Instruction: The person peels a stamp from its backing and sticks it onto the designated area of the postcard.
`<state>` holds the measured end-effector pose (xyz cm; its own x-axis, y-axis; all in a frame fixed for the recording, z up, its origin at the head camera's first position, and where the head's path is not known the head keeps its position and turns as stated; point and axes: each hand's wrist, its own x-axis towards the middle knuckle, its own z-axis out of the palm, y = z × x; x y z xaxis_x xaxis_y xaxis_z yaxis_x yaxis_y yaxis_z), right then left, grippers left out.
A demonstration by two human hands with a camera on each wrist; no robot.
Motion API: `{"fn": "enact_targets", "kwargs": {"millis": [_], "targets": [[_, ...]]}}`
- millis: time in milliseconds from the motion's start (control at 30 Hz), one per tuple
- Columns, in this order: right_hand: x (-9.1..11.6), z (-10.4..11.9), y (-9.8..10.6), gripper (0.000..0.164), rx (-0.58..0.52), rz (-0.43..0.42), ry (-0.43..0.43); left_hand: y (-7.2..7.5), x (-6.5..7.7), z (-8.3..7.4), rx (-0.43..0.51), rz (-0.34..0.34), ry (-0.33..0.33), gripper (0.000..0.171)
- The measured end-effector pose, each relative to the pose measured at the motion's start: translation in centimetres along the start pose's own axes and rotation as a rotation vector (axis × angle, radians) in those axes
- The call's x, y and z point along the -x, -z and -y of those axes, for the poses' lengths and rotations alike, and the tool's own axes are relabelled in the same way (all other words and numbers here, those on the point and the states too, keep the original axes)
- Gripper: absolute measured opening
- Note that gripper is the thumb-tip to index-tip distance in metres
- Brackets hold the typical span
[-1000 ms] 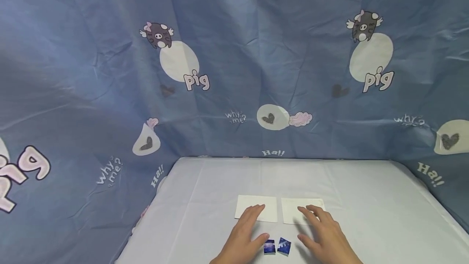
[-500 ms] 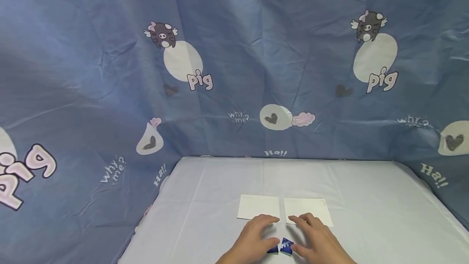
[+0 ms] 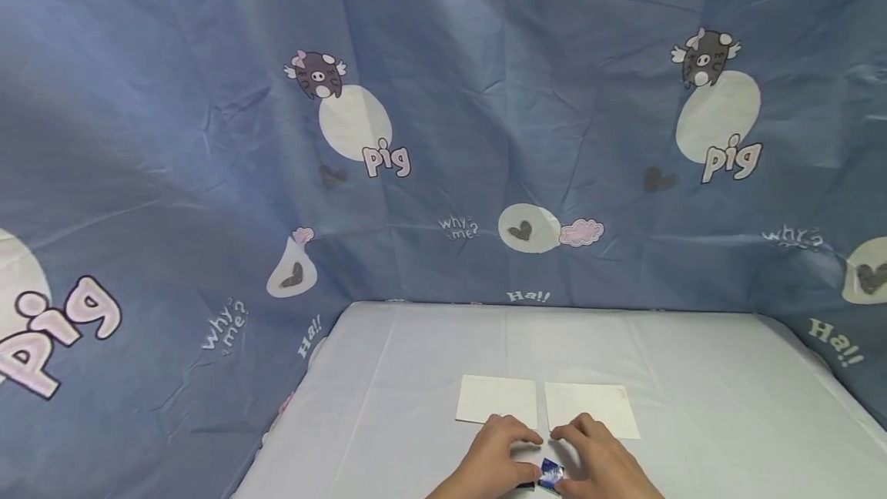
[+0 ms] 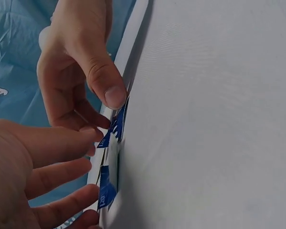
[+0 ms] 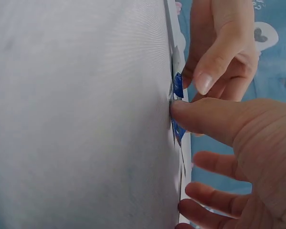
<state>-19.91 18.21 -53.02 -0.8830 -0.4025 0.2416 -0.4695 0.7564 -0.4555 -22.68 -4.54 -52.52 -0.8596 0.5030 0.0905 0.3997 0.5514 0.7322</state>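
Two small, flat blue squares with a printed pattern lie side by side on the white tabletop, near the front. My left hand (image 3: 488, 459) arches over the left blue square (image 4: 107, 187), hiding most of it in the head view; its fingers are loosely bent, with no clear grip. The right blue square (image 3: 551, 474) shows between the two hands. My right hand (image 3: 601, 459) sets its thumb against this square's near edge, seen in the right wrist view, while its other fingers stay spread and apart from the thumb.
Beyond the hands lie a left white card (image 3: 497, 399) and a right white card (image 3: 592, 410), with a narrow gap between them. A white cloth (image 3: 416, 353) covers the table. A blue printed curtain (image 3: 430, 122) hangs behind and at the sides.
Both hands have moved inward and lower, closer together over the blue squares, with fingers more bent. The squares are now more covered. The head view has shifted slightly.
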Motion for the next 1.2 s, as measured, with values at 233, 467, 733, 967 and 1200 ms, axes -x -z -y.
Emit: {"fn": "enact_targets", "kwargs": {"millis": [233, 467, 733, 967, 1200], "targets": [[-0.1, -0.1, -0.2, 0.030, -0.004, 0.032, -0.033, -0.4, -0.3, -0.1, -0.049, -0.013, 0.013, 0.022], [-0.1, -0.1, -0.1, 0.026, -0.011, 0.059, -0.056, -1.0, -0.4, -0.5, -0.043, -0.057, 0.015, 0.017], [0.0, 0.0, 0.0, 0.026, -0.003, 0.058, -0.070, -1.7, -0.4, -0.8, -0.037, -0.118, -0.009, 0.015], [0.0, 0.2, -0.1, 0.028, -0.024, 0.039, -0.087, -1.9, -0.5, -1.0, -0.011, -0.150, 0.026, 0.015], [-0.1, 0.4, 0.2, 0.023, -0.040, 0.032, -0.103, -1.8, -0.5, -1.3, 0.047, -0.159, 0.057, 0.015]]}}
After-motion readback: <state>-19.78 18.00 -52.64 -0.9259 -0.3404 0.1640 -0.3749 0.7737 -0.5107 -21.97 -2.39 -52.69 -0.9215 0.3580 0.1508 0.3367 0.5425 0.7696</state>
